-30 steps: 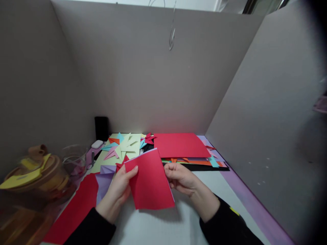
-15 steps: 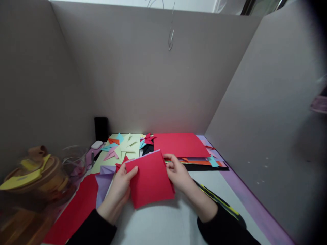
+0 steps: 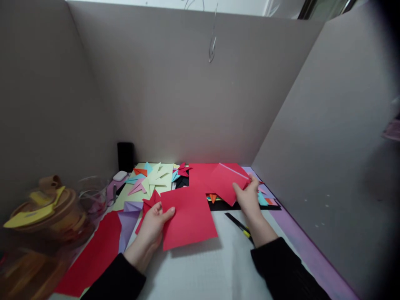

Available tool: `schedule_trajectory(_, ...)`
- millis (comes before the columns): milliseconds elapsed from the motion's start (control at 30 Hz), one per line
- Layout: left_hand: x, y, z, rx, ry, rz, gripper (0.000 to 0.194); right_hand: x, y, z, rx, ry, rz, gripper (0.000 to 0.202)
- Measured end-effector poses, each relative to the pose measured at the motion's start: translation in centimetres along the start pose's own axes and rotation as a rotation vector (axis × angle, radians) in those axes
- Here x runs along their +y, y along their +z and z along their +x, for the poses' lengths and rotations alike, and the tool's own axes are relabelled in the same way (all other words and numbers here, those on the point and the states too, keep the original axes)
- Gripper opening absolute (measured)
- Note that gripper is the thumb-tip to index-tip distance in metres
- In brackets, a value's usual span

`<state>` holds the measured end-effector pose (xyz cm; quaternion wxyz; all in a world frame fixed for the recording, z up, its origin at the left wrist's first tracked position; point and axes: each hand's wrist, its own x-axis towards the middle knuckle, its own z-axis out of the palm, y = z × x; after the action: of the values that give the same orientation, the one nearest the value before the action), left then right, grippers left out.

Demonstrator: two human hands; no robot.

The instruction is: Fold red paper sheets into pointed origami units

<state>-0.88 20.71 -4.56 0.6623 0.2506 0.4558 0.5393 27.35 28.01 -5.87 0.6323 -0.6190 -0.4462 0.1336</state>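
Between its thumb and fingers, my left hand [image 3: 156,223] grips a square sheet of red paper [image 3: 189,218] by its left edge, raised over the white table surface. My right hand [image 3: 248,193] pinches red paper with a pale lilac edge [image 3: 229,179], tilted, above the large red sheet [image 3: 200,173] at the back. Partly under my right forearm lies a black and yellow tool [image 3: 240,227], mostly hidden. Close to my left hand are a red folded paper piece [image 3: 152,201] and a lilac folded paper [image 3: 127,221].
Several folded paper stars [image 3: 153,179] lie at the back left. A black phone-like object [image 3: 125,157] stands beside a white case [image 3: 120,176]. At left are a clear cup [image 3: 93,191], a brown container [image 3: 50,212] and a large red paper [image 3: 93,254]. Grey panels [image 3: 193,91] enclose the table.
The red paper has come apart into two portions. My right hand has carried one, with the lilac edge, rightward and back; my left hand still holds a red square.
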Motion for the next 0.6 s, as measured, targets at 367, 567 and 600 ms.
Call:
schedule_trajectory(367, 0.9, -0.4, -0.3, 0.023, 0.142, 0.198, 0.039, -7.3, 1.5, -7.2, -0.952, 0.329, 0.451, 0.033)
schedule_trajectory(567, 1.4, -0.3, -1.6, -0.209, -0.037, 0.123, 0.04, -5.5, 0.7, -7.5, -0.909, 0.277, 0.454, 0.052)
schedule_trajectory(600, 1.3, -0.5, -1.8, -0.194, -0.066, 0.093, 0.042, -4.8, 0.3, -7.8, -0.875, 0.246, 0.422, 0.056)
